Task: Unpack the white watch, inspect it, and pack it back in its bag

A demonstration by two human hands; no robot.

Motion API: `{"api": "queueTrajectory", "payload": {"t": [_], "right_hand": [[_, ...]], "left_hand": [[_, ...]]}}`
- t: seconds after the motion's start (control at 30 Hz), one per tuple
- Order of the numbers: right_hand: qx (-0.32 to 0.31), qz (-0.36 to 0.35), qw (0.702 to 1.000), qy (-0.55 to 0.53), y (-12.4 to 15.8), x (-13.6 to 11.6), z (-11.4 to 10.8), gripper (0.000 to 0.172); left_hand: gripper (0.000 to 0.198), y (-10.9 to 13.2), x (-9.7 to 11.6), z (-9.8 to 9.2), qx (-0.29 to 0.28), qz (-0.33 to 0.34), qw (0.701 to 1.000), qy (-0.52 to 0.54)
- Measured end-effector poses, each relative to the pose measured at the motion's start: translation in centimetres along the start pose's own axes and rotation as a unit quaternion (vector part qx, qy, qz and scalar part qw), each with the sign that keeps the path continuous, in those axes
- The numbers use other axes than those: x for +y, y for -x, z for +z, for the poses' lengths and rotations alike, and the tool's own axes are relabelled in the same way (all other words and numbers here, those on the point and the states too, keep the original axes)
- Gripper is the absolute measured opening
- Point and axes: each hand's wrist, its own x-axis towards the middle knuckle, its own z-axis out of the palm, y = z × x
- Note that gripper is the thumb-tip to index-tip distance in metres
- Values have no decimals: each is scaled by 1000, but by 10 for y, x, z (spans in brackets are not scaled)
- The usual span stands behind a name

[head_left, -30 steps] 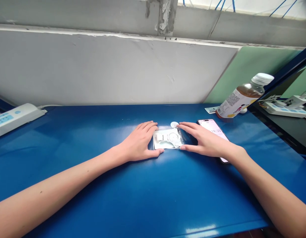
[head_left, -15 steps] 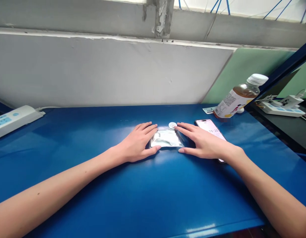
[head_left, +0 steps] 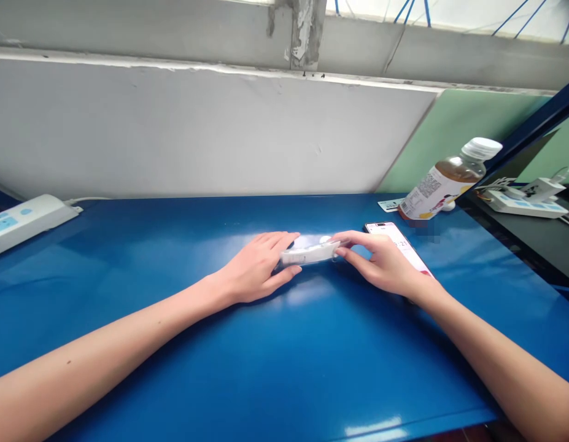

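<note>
At the blue table (head_left: 266, 368), a small white packet (head_left: 309, 253) stretches longways from hand to hand. The right hand (head_left: 379, 261) pinches its right end, and the left hand (head_left: 256, 268) curves wide around the other.

Seeing glossy blue counter (head_left: 266, 356) with whitish glare streaks, packet (head_left: 309, 253) white under clear film, phone (head_left: 394, 236) black-rimmed with pale pink screen, dark digits, red patch low down. Bottle (head_left: 443, 187) has white cap (head_left: 482, 148), amber-brown drink (head_left: 456, 169), white label (head_left: 434, 196) with dark print blocks plus yellow patches; card (head_left: 389, 205) beside it is white with dark print. Power strip (head_left: 40, 221) at left is white with light-blue panels, wall (head_left: 196, 135) pale grey, panel (head_left: 417, 147) to its right mint green.
</note>
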Motion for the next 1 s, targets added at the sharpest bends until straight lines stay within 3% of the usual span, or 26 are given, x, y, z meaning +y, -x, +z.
{"api": "queueTrajectory", "payload": {"t": [0.2, 0.37, 0.5, 0.63, 0.83, 1.0], "right_hand": [[-14, 102, 990, -94, -2, -2, 2, 33], [-21, 92, 995, -37, -2, -1, 4, 37], [-19, 19, 992, 125, 0, 2, 4, 39], [-78, -22, 969, 233, 1, 2, -4, 49], [-144, -14, 959, 245, 5, 3, -14, 78], [-157, 1, 959, 234, 6, 9, -10, 82]], "left_hand": [[92, 2, 1, 4, 63, -42, 996, 46], [72, 1, 1, 3, 46, -30, 998, 19], [64, -2, 2, 1, 35, -26, 999, 23], [65, -4, 1, 1, 24, -23, 999, 15], [65, -3, 1, 0, 8, -28, 1000, -11], [64, -4, 2, -1, 2, -28, 999, -15]]}}
